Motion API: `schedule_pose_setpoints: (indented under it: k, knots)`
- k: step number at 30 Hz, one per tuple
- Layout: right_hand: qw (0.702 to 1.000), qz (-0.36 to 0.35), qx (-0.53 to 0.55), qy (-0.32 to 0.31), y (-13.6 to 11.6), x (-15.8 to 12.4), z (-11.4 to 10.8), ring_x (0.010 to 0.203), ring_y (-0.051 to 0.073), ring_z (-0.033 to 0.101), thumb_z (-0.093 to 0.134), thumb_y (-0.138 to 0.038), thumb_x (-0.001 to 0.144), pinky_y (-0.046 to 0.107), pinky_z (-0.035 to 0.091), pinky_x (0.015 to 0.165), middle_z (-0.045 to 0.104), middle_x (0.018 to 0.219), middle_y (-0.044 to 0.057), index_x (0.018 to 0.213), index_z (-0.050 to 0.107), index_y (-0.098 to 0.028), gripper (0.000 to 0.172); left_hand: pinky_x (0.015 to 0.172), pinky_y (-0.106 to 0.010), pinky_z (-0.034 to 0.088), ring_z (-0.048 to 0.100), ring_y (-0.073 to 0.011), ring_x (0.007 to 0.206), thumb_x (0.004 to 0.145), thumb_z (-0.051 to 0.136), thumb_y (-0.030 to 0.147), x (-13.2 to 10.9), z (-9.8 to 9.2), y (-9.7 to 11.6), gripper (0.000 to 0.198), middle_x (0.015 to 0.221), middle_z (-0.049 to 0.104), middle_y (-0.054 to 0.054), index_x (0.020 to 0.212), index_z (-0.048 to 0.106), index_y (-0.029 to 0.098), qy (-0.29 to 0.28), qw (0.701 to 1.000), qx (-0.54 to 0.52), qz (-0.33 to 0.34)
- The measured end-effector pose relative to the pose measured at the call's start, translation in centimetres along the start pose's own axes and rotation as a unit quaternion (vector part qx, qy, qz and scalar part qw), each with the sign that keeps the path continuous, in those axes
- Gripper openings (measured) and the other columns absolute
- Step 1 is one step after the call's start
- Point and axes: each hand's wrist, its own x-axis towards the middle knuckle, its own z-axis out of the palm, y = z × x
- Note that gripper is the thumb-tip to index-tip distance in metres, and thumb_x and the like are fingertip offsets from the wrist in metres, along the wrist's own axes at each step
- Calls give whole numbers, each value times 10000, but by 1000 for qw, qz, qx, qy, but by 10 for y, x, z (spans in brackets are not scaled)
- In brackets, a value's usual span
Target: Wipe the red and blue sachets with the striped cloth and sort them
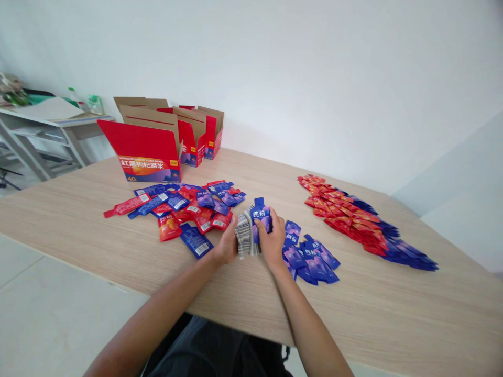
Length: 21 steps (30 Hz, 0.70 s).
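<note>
A thick stack of sachets (244, 233), its silvery striped edges showing, is held between my two hands above the table's near part. My left hand (227, 243) is closed around the stack's left side. At the right side, my right hand (272, 238) grips the stack, its thumb on the blue front sachet (260, 213). To the left lies a loose heap of red and blue sachets (192, 207), some with barcodes facing up. Several blue sachets (314, 259) lie spread out just right of my right hand.
Open red cartons (149, 152) stand at the back left against the wall. Long overlapping rows of red sachets (346, 214) and blue sachets (408, 254) lie on the right of the wooden table (424, 309). A grey side desk (58, 120) stands at far left.
</note>
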Motion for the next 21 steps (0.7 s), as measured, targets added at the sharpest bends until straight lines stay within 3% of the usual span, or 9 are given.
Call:
schedule_pose_setpoints:
  k: [4,9,15,21]
  knots:
    - [1000,-10,11,1,-1,2,-1,1075,253,590,639,-464,919,444,476,992,631,1136,105,1353,617,-202,508,876,-436,573,734,-309,969,879,416,785,-2,3,2,769,1038,767,-141,1258,666,164,-1,1000,-14,-13]
    - [997,-59,31,-27,-1,-2,3,938,210,580,636,-397,936,389,513,889,570,982,52,1248,701,-230,360,856,-460,577,729,-323,961,845,259,871,-5,5,23,937,1051,759,-169,1274,649,135,14,998,-56,16]
    - [992,-103,48,-58,2,-9,9,950,213,568,632,-337,946,377,513,859,562,1036,72,1244,701,-226,326,872,-470,571,723,-336,981,837,146,881,-1,-8,45,1006,1051,761,-175,1258,663,127,49,995,-71,52]
    - [992,-118,-37,3,-2,-8,5,1119,254,536,596,-385,976,463,445,982,562,1211,106,1207,706,-245,292,867,-456,569,731,-321,937,861,253,852,-3,-3,25,931,1050,759,-174,1257,656,112,-13,999,-43,-19]
